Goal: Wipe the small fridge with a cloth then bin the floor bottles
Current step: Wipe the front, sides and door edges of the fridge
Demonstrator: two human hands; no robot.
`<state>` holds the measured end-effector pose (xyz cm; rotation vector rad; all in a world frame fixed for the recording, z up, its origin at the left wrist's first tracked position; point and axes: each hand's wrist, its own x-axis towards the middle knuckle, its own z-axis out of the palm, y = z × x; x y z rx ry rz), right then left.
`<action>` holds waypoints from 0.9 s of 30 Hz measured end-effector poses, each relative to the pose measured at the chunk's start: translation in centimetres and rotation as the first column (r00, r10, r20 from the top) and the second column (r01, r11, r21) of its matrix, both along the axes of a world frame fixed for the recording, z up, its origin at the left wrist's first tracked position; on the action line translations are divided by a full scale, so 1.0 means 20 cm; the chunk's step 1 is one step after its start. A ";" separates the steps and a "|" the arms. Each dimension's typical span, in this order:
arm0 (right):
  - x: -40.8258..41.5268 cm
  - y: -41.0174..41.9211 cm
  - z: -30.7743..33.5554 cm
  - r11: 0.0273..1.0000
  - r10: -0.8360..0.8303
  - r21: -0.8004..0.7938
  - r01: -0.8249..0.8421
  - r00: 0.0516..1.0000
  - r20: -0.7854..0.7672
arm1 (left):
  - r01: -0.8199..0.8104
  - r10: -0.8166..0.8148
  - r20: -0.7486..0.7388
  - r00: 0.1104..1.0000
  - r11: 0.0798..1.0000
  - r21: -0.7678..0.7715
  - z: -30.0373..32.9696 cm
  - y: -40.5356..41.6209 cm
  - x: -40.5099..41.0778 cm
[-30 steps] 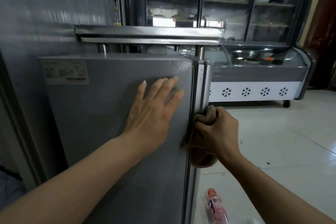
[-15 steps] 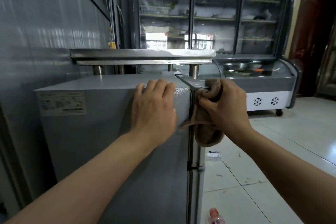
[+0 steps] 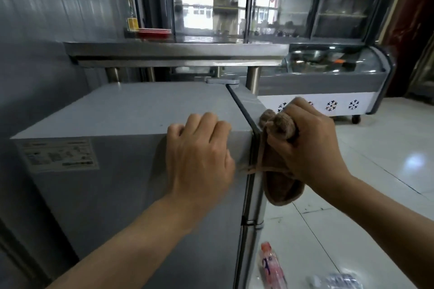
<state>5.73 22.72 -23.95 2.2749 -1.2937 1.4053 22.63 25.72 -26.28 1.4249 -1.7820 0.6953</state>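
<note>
Fridge [image 3: 131, 110]: one cloth [image 3: 279, 124], two hands [image 3: 199, 157], two floor bottles [image 3: 272, 265].

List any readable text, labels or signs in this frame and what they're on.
No text reads clearly.
Sticker on the small fridge side: printed lines, too blurred to read.
Pink bottle label: a mark, illegible.
Clear bottle label: blurred.
Chest freezer front: snowflake symbols, no words.
</note>
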 end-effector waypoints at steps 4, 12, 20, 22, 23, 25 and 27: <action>-0.03 -0.01 0.10 0.978 0.051 0.206 -0.042 0.998 -0.039 | 0.009 -0.009 0.002 1.000 0.996 0.092 0.08 0.01 0.00; -0.09 -0.07 0.33 0.661 0.004 0.746 -0.081 0.995 0.104 | 0.016 -0.034 0.027 0.999 0.872 0.490 0.29 0.02 -0.02; -0.24 -0.12 0.71 0.174 -0.316 0.919 -0.353 0.864 0.391 | -0.037 0.001 0.040 0.999 0.411 0.911 0.61 0.04 -0.08; -0.28 -0.13 0.83 0.126 -0.329 0.913 -0.387 0.852 0.406 | -0.027 0.069 0.007 0.998 0.298 0.954 0.72 0.03 -0.11; -0.31 -0.14 0.88 0.127 -0.316 0.913 -0.388 0.857 0.408 | -0.022 0.088 -0.001 0.996 0.264 0.964 0.78 0.02 -0.12; -0.34 -0.16 0.99 0.165 -0.245 0.921 -0.352 0.890 0.384 | -0.031 0.110 0.004 0.994 0.245 0.969 0.90 0.00 -0.15; -0.36 -0.18 1.06 0.232 -0.186 0.934 -0.273 0.930 0.318 | -0.020 0.139 -0.018 0.990 0.273 0.962 0.99 -0.03 -0.18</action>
